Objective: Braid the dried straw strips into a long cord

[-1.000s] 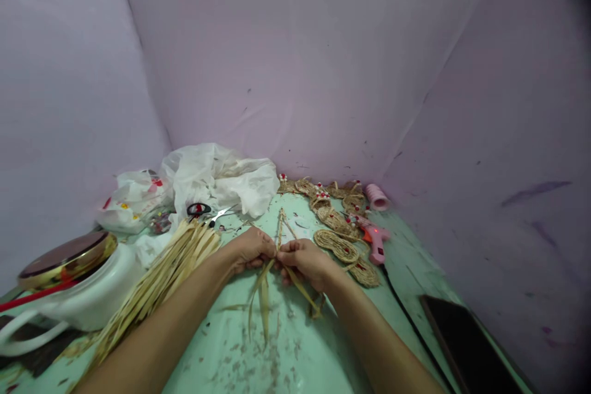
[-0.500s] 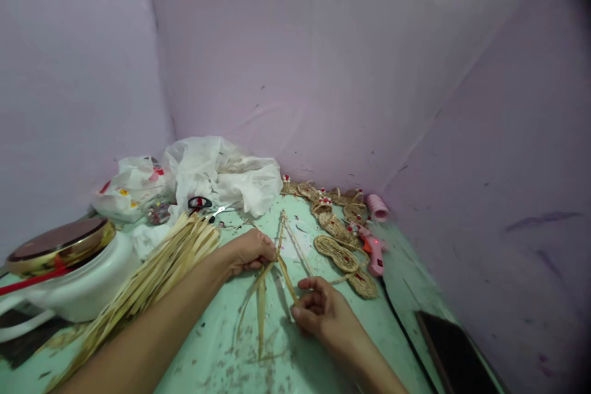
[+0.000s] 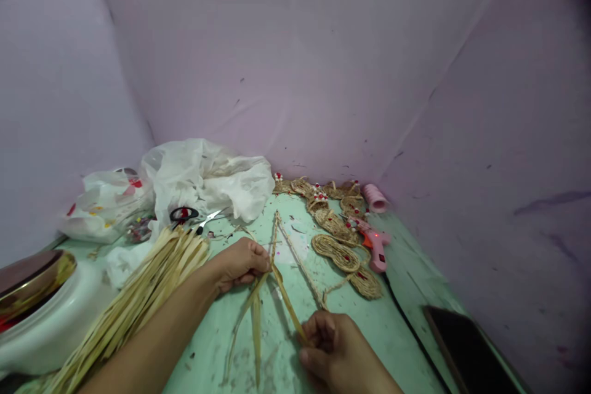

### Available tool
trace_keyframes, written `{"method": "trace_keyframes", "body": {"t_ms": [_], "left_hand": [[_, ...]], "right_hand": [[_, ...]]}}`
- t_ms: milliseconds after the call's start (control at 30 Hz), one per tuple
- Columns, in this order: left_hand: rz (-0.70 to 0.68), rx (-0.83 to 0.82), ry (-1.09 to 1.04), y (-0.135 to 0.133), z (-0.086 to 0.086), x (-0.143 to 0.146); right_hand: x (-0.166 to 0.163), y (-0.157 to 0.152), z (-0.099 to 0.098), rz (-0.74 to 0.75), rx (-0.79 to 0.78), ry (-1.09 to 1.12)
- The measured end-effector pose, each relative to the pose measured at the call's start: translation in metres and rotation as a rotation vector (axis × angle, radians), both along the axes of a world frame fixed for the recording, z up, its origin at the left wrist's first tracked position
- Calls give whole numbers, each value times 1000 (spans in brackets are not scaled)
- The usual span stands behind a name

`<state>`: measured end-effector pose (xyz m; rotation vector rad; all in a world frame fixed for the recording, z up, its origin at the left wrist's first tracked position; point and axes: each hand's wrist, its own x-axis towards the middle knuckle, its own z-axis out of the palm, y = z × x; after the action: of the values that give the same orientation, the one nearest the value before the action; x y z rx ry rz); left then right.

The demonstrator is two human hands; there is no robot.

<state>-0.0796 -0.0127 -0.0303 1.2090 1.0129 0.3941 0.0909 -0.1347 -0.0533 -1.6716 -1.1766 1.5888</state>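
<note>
A thin braid of dried leaf strips runs up from my left hand to a bend at the top, and its other length comes back down to the right. My left hand is closed, pinching the braid where the loose strips part. Two loose strips hang below it. My right hand has its fingers curled on the end of another pale strip, stretched down and right from the braid. Just beyond that hand, the returning braid lies on the table.
A bundle of dry leaf strips lies left, with scissors and plastic bags behind. Braided sole shapes, a pink glue gun, a pink spool and a dark phone-like slab are on the right.
My right hand has moved down and slightly right, drawing the strip farther from the braid. My left hand keeps its pinch. The view has shifted a little.
</note>
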Motion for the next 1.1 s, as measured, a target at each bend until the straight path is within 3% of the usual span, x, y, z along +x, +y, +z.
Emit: {"method": "trace_keyframes", "body": {"t_ms": [200, 1100], "left_hand": [[0, -12, 47, 2, -1, 2], [33, -29, 74, 0, 1, 6]], "right_hand": [[7, -1, -7, 18, 36, -88], [14, -5, 6, 103, 48, -231]]}}
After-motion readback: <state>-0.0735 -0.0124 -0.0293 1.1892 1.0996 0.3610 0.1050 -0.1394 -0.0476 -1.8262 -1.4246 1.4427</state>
